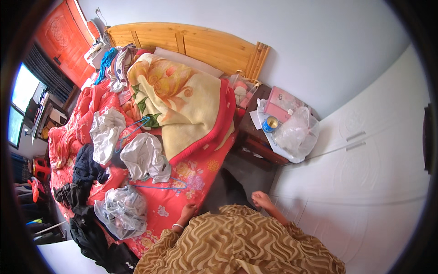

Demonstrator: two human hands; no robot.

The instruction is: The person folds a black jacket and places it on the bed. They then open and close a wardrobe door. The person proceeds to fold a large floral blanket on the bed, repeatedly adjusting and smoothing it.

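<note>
My left hand [188, 211], with a pale bracelet at the wrist, hangs by the near edge of the bed with fingers curled and nothing seen in it. Loosely fisted and apparently holding nothing, my right hand [262, 200] is in front of the white wardrobe [335, 178]. Left of my left hand, a clear plastic bag [121, 212] with things inside rests on the red floral bedsheet [164, 224]. Beyond it lie a crumpled white garment [145, 157] and a blue clothes hanger [160, 187]. A second white garment [106, 133] is beside another blue hanger [131, 132].
A cream floral blanket [195, 99] with a red border covers part of the bed below the wooden headboard [202, 39]. Dark clothes [87, 233] lie along the left side. The nightstand [246, 128] bears a blue tin [270, 124], a pink box [282, 104] and a plastic bag [297, 135].
</note>
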